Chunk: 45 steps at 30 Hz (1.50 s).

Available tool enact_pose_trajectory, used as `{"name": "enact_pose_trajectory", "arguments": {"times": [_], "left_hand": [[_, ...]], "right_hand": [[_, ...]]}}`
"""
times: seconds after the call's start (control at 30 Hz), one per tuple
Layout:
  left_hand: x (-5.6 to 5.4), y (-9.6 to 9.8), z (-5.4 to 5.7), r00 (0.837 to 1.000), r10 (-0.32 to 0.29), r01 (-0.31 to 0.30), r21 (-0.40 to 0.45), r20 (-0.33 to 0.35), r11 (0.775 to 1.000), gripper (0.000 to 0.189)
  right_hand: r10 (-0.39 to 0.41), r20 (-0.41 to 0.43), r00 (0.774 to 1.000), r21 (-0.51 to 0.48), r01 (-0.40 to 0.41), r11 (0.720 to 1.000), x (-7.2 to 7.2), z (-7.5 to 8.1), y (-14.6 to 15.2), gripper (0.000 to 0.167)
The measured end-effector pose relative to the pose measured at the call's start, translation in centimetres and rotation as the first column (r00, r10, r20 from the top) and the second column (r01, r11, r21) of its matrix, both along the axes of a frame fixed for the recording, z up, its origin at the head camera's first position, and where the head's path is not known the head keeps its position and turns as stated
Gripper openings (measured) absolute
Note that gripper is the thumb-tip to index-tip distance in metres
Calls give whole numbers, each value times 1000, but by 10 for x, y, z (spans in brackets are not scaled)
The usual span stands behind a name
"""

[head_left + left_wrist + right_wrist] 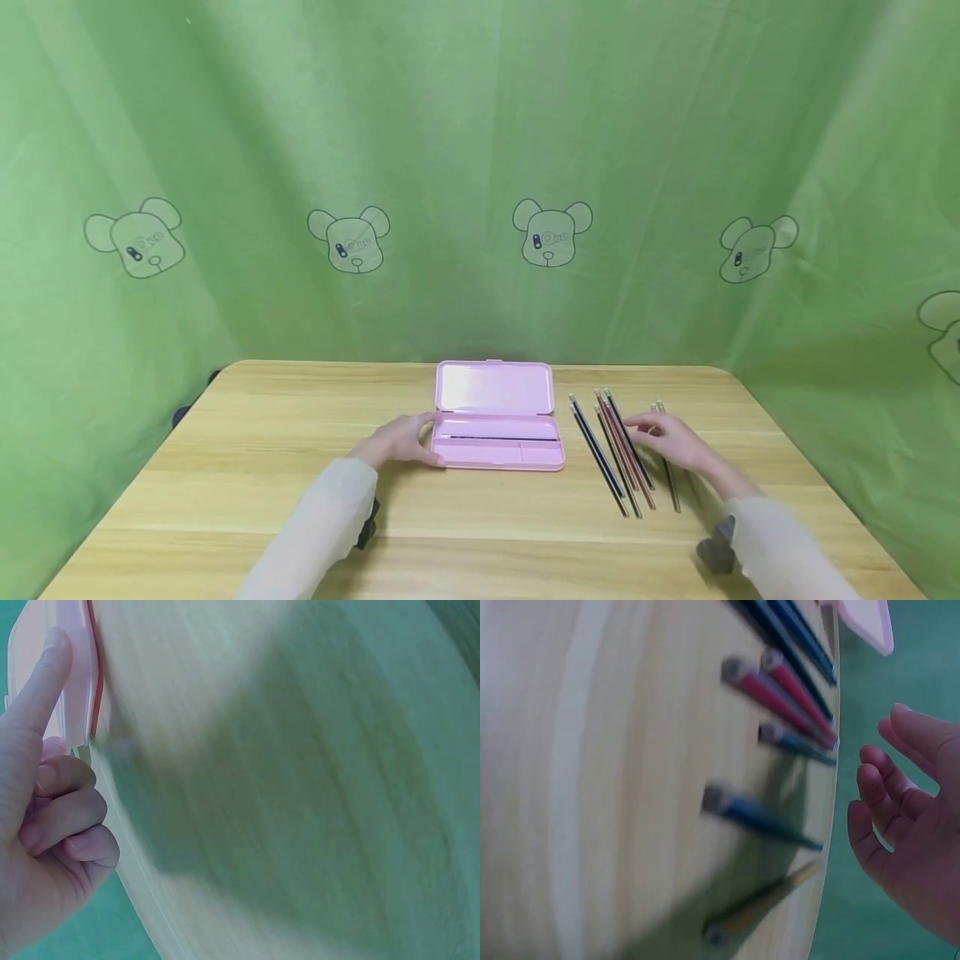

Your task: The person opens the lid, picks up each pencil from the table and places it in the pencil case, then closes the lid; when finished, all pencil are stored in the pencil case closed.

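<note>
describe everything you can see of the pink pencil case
The pink pencil case is a flat rectangular box with rounded corners that looks like smooth plastic. It lies open at the far middle of the wooden table, its lid tilted back behind the tray. The tray has a long compartment holding one dark pencil and divided sections in front. The left hand touches its left end, one finger laid along the edge; the loose pencils lie apart to its right.

pink case (498,437), green backdrop (480,125) (bear print)
</note>
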<state>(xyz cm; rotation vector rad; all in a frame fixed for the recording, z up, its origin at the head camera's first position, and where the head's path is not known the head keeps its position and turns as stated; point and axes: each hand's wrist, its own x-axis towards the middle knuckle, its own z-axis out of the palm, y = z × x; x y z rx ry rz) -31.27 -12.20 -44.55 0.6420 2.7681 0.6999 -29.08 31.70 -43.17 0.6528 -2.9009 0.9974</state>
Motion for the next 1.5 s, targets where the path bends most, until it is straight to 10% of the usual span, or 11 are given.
{"name": "enact_pose_trajectory", "arguments": {"times": [0.77, 1.5], "left_hand": [[1, 0, 1, 1000, 3, -3, -15, 0, 1000, 86], [0, 0, -1, 1000, 3, -3, -4, -2, 1000, 87]], "right_hand": [[-186, 164, 969, 122, 167, 978, 14, -8, 54, 58], [-223, 170, 960, 145, 200, 969, 8, -10, 53, 45]]}}
